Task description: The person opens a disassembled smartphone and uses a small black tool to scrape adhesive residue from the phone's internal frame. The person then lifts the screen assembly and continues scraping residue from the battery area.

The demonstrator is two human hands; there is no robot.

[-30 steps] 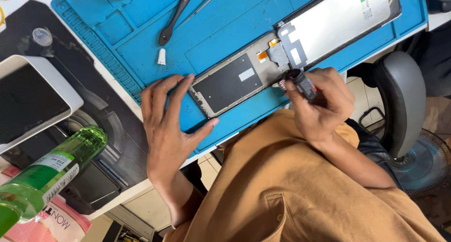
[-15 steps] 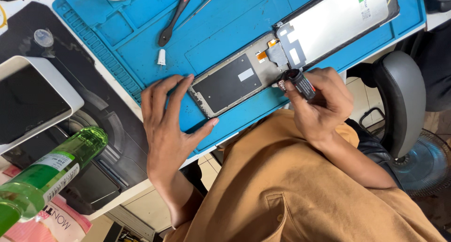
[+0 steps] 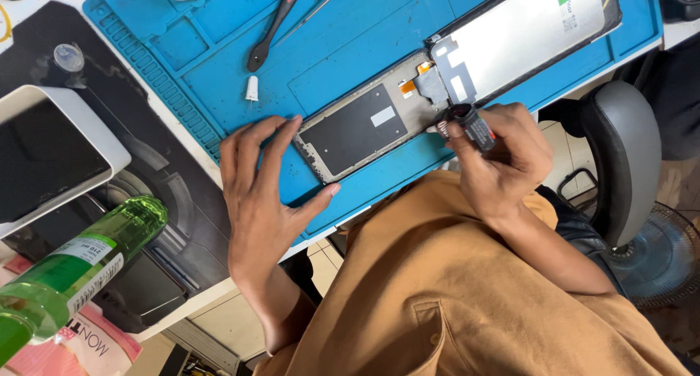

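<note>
We see the phone frame [image 3: 362,129] lying flat on the blue ribbed mat [image 3: 219,48] covering the surface, its long axis running diagonally, far end joined to the pale glossy screen panel [image 3: 521,33]. Our left hand [image 3: 259,197] is open, fingers spread, bracing the frame's near end. Our right hand [image 3: 503,153] grips a small dark cylindrical tube [image 3: 470,124], tip aimed at the frame's metal edge.
</note>
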